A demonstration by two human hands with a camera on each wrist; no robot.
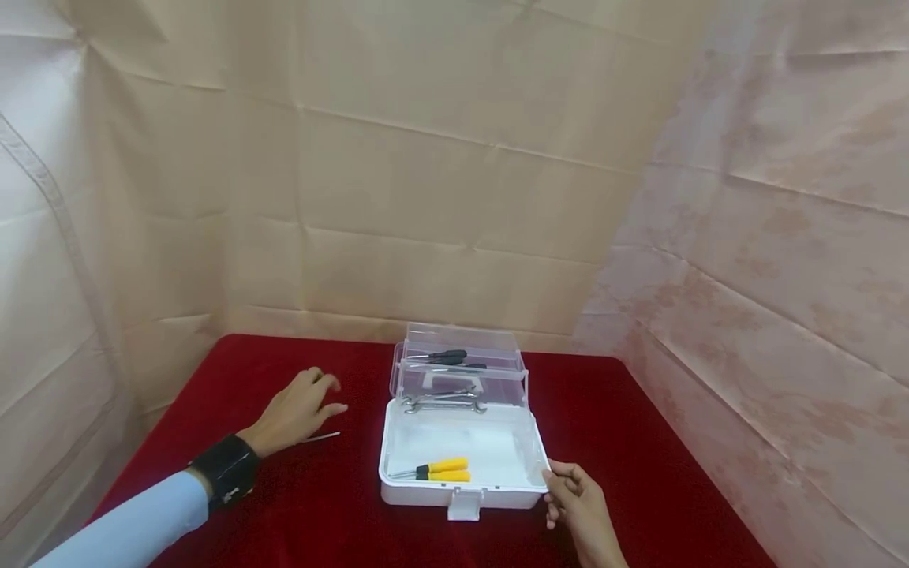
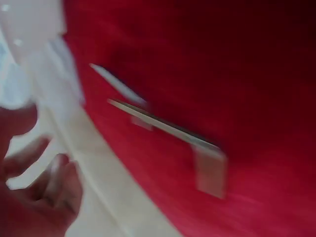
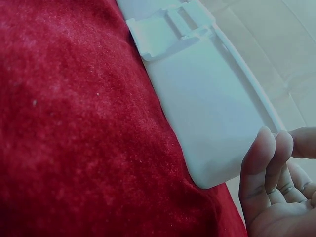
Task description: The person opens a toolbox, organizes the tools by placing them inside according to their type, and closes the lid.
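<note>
A white toolbox (image 1: 497, 497) stands with its clear lid raised. Two yellow-handled screwdrivers (image 1: 449, 470) lie inside along the front. My right hand (image 1: 582, 509) pinches the box's front right corner at the rim; the thumb and fingertips show there in the right wrist view. To the left of the box, my left hand (image 1: 298, 410) hovers over the red cloth with fingers loosely bent and nothing in them. Under it a thin metal rod (image 1: 321, 436) lies on the cloth. The left wrist view shows two blurred metal bars, one an L-shaped bar (image 2: 168, 129) resembling a hex key.
Wrenches (image 1: 446, 406) lie at the back of the box. Black-handled screwdrivers (image 1: 447, 357) sit in the raised clear tray (image 1: 521, 375). A front latch (image 1: 465, 505) hangs down. Draped cloth walls (image 1: 454, 197) surround the red-covered table (image 1: 625, 442) at the back and sides.
</note>
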